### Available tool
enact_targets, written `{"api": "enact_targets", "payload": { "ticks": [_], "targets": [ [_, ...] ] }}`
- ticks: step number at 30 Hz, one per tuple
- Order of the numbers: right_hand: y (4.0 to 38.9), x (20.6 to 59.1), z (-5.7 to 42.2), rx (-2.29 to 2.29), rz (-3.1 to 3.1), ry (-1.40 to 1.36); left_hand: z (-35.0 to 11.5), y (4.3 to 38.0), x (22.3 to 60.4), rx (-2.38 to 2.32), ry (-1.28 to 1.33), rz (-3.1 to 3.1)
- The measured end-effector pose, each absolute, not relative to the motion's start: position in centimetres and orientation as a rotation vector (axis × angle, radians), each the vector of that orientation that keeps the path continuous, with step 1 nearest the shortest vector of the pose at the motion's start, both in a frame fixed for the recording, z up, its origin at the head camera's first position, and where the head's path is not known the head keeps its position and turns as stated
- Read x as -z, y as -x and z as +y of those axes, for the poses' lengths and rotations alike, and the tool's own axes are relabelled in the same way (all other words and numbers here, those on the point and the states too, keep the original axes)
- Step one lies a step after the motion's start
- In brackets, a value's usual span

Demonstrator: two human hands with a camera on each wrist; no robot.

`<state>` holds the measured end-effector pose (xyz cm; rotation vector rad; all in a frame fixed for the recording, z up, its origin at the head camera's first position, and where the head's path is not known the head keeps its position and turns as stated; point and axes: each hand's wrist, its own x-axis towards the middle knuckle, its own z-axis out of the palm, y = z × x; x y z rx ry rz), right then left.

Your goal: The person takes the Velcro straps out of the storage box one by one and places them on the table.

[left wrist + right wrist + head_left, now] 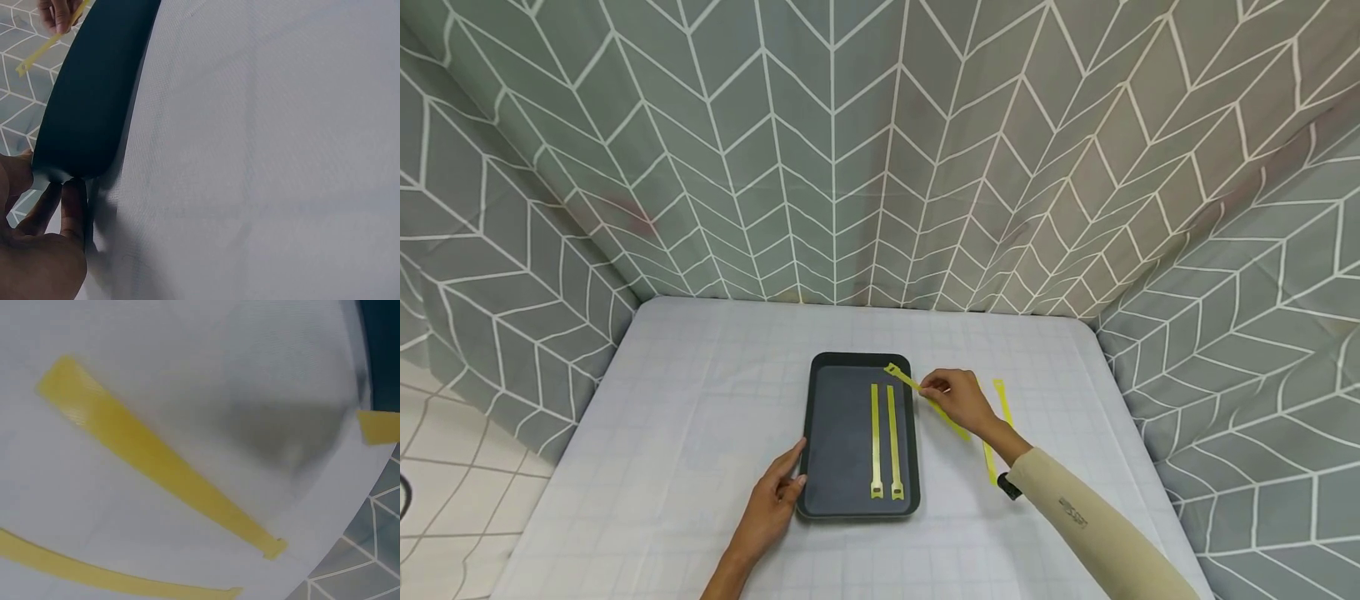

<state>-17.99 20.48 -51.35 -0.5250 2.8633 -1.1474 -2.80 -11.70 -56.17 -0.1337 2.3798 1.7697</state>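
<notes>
A dark tray [842,433] lies on the table. Two yellow hook-and-loop cable ties, one [875,442] beside the other [892,442], rest lengthwise in its right half. My left hand [772,500] grips the tray's left rim; in the left wrist view its fingers [73,203] press against the tray's wall. Over the tray's right rim, my right hand [958,398] pinches another yellow cable tie [951,423] near its middle, its slotted head above the tray's far right corner. More yellow ties [156,459] lie on the table to the right, partly hidden by my right forearm in the head view.
A white cloth [715,400] covers the table. Grey curtains [865,167] with a white chevron pattern hang behind it and at both sides. White floor tiles [460,492] show at the lower left.
</notes>
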Motion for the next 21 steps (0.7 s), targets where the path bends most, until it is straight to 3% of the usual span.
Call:
{"api": "enact_targets", "payload": {
  "ticks": [21],
  "targets": [
    [16.0,53.1,23.2,1.327,2.680,-0.148,-11.6,2.8,55.9,-1.739,0.130,2.363]
  ]
}}
